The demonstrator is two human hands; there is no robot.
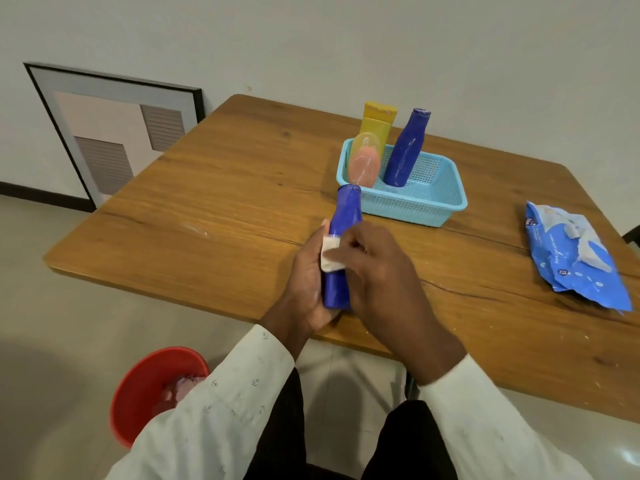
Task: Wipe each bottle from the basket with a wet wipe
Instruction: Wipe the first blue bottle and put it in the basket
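A dark blue bottle (pixel 344 220) stands tilted above the table's near edge, gripped around its lower half by my left hand (pixel 304 289). My right hand (pixel 377 268) presses a folded white wet wipe (pixel 331 255) against the middle of that bottle. Behind it sits a light blue basket (pixel 433 199) holding a second blue bottle (pixel 405 150), a yellow tube (pixel 375 124) and a clear bottle with pink contents (pixel 364 161).
A blue pack of wet wipes (pixel 575 258) lies on the wooden table (pixel 207 202) at the right. A red bucket (pixel 145 386) with used wipes stands on the floor at the lower left. A framed picture (pixel 114 133) leans on the wall.
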